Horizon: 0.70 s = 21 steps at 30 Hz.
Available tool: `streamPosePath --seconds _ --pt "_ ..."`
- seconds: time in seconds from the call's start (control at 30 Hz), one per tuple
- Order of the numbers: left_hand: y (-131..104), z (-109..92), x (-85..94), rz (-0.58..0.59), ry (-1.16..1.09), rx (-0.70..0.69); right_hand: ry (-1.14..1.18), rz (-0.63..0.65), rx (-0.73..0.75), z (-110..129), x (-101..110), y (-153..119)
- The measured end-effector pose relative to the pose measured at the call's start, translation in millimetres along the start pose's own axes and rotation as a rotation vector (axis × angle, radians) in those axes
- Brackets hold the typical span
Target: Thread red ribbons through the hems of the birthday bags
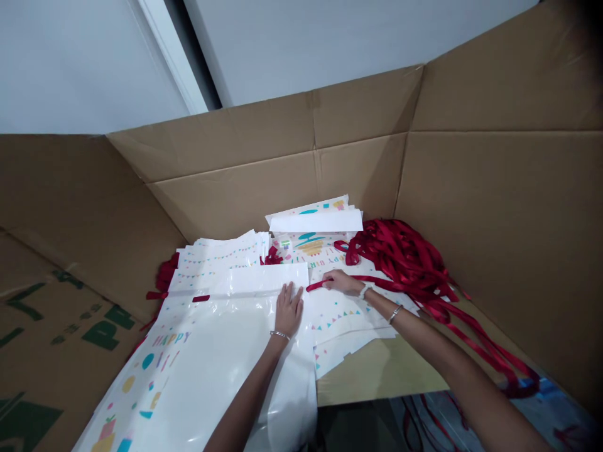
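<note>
While left hand (289,312) lies flat, fingers slightly spread, on white plastic bag (217,345), right hand (342,282) pinches red satin ribbon (316,286) near bag's edge.

- Left hand (288,312): bare, with a thin silver-coloured bangle (279,334) at the wrist
- Right hand (342,282): bare, white wristband (365,291) — then a silver-coloured bracelet (395,314) farther up

Smooth, glossy plastic bag (211,351), satiny cloth ribbon (400,251), matt, creased cardboard walls (235,201) and shiny, metal-looking bracelets (395,314).
</note>
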<state>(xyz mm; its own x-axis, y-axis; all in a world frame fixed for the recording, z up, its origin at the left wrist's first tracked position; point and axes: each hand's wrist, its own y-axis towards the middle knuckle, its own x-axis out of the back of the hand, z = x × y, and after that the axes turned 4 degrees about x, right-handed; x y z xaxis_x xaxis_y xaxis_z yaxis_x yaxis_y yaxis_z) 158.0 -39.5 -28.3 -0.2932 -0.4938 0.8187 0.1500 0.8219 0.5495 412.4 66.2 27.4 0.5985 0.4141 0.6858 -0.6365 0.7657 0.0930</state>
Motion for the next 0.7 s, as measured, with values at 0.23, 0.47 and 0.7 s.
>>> streamPosePath --seconds 0.23,0.47,0.7 --pt "-1.9 4.1 -3.4 -0.022 0.015 0.037 -0.101 0.006 0.073 32.9 -29.0 40.0" --pt "-2.5 6.2 -6.2 -0.027 0.005 0.051 -0.207 -0.106 0.093 -10.2 -9.4 0.4" --pt "-1.4 4.8 -4.5 0.005 0.010 0.067 -0.175 -0.122 -0.009 -23.7 -3.6 -5.3"
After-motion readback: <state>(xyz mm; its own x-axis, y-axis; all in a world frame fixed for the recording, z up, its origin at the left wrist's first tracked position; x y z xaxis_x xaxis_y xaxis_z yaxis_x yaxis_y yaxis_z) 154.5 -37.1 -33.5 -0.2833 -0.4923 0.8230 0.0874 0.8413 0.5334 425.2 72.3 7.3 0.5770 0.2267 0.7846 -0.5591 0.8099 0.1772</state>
